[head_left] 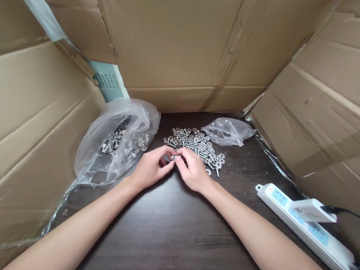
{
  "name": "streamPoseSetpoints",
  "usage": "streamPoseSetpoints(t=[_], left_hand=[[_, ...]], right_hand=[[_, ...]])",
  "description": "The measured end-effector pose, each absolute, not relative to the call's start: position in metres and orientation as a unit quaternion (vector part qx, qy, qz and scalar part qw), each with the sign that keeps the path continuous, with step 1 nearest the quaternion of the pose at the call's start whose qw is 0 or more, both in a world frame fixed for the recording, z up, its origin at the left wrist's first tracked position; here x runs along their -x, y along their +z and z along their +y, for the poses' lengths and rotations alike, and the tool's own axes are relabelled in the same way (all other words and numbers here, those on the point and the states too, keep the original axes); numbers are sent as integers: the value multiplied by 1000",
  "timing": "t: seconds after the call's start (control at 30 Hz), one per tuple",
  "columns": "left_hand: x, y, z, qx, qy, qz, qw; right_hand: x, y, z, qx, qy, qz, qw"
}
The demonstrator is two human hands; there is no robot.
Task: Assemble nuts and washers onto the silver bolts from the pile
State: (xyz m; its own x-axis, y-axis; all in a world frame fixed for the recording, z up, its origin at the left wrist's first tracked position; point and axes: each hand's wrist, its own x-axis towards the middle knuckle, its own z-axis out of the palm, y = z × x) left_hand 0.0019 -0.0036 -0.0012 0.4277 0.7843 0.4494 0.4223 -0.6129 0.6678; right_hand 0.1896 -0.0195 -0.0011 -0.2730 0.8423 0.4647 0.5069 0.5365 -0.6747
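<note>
Fingertips of my left hand (153, 166) and my right hand (192, 168) meet over the dark table. Between them is a small metal bolt (174, 157), mostly covered by the fingers; whether a washer or nut sits on it cannot be made out. Both hands are closed in a pinch around it. Just beyond lies a loose pile of bolts, washers and nuts (202, 147). To the left of my left hand stands a clear plastic bag (94, 144), holding many metal fasteners (113, 141).
A smaller crumpled plastic bag (229, 131) lies behind the pile at right. On the right side is a white power strip (304, 230) with a plugged-in adapter (313, 210) and black cable. Cardboard walls (188, 39) enclose the dark tabletop (171, 235) at the back and both sides.
</note>
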Motion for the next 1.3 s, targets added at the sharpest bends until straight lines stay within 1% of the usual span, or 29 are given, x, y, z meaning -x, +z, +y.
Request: streamPoseSetpoints(t=[1.3], left_hand=[[-1, -1, -4, -811, 386, 367, 241]], right_hand=[[-189, -2, -19, 434, 205, -770, 419]])
